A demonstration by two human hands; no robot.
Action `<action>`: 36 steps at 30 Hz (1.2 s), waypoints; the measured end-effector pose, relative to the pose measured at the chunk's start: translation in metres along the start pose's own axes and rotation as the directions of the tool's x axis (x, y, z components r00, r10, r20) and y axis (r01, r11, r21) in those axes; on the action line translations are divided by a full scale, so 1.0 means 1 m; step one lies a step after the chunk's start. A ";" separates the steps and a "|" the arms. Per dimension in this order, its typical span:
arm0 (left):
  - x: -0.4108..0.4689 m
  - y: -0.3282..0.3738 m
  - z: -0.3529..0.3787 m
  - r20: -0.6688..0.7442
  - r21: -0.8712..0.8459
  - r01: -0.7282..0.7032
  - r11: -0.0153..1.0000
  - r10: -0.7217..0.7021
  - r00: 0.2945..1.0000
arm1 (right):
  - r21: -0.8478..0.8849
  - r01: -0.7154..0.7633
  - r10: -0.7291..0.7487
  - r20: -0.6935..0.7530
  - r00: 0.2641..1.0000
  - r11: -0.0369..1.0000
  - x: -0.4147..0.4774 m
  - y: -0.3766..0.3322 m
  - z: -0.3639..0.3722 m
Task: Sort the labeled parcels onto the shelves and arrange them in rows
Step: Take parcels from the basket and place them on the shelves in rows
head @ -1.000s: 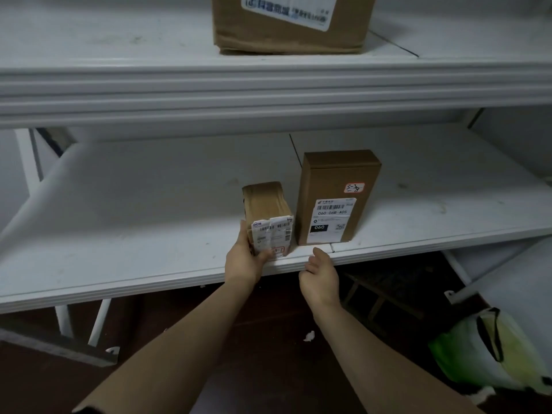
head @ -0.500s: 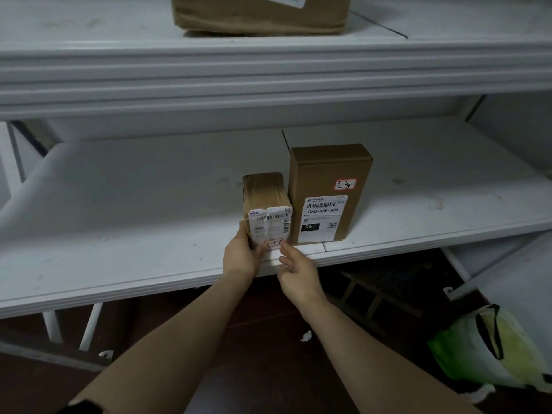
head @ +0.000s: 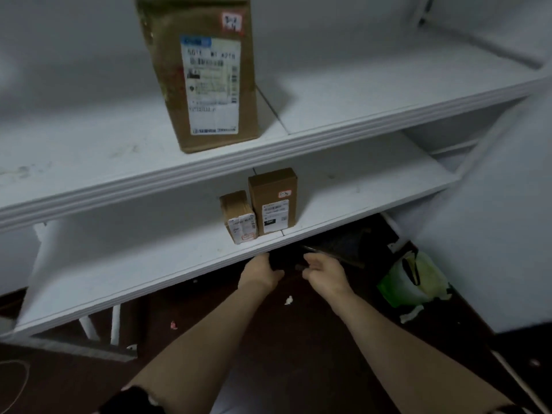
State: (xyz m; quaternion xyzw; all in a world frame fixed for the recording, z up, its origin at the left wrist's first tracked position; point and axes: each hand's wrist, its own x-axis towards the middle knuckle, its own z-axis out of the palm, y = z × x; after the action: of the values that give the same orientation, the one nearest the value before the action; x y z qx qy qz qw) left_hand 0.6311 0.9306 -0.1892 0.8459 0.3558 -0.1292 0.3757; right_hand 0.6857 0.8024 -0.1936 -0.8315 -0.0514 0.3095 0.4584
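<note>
Two brown labeled parcels stand side by side at the front of the lower white shelf: a small taped box and, touching its right side, a taller box. A large brown box with a long white label stands on the upper shelf. My left hand and my right hand hang just below the lower shelf's front edge, apart from the parcels, fingers relaxed and holding nothing.
A green and white plastic bag lies on the dark floor at the right. Bits of paper litter lie on the floor under the shelf. A white panel stands at the right.
My left hand let go of the small taped box, and both hands dropped below the shelf edge. The view pulled back and tilted, showing the upper shelf's large box.
</note>
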 end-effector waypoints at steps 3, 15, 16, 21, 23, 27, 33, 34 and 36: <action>-0.034 0.042 -0.006 0.141 0.206 -0.216 0.954 0.190 0.972 | 0.002 -0.002 0.003 -0.125 0.992 1.000 -0.050 -0.005 -0.040; -0.231 0.178 0.124 0.678 0.406 -0.829 0.385 0.482 0.556 | 0.357 -0.144 0.343 -0.591 0.730 0.923 -0.302 0.113 -0.151; -0.255 0.185 0.142 0.709 0.384 -0.861 0.332 0.491 0.506 | 0.384 -0.147 0.372 -0.617 0.694 0.912 -0.327 0.127 -0.157; -0.400 0.209 0.242 0.821 0.229 -0.968 0.101 0.514 0.248 | 0.515 -0.078 0.482 -0.723 0.495 0.854 -0.470 0.203 -0.187; -0.468 0.210 0.287 0.842 0.156 -0.987 0.043 0.517 0.155 | 0.553 -0.034 0.520 -0.760 0.390 0.833 -0.534 0.241 -0.194; -0.618 0.192 0.369 0.885 0.000 -0.996 -0.085 0.463 -0.039 | 0.624 0.021 0.615 -0.775 0.145 0.781 -0.678 0.322 -0.193; -0.804 0.151 0.451 0.886 -0.174 -0.950 -0.259 0.380 -0.266 | 0.713 0.150 0.728 -0.663 -0.174 0.685 -0.873 0.410 -0.176; -0.826 0.148 0.460 0.883 -0.190 -0.945 -0.265 0.375 -0.283 | 0.715 0.177 0.736 -0.647 -0.199 0.676 -0.895 0.419 -0.175; -0.864 0.146 0.478 0.880 -0.215 -0.939 -0.269 0.363 -0.305 | 0.718 0.219 0.750 -0.620 -0.230 0.661 -0.930 0.437 -0.173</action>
State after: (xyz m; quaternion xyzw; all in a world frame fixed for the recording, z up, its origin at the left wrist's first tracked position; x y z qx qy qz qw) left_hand 0.1405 0.0788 -0.0175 0.7286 -0.6284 -0.2560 0.0928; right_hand -0.0508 0.0817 -0.0383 -0.5324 0.6234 -0.3223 0.4733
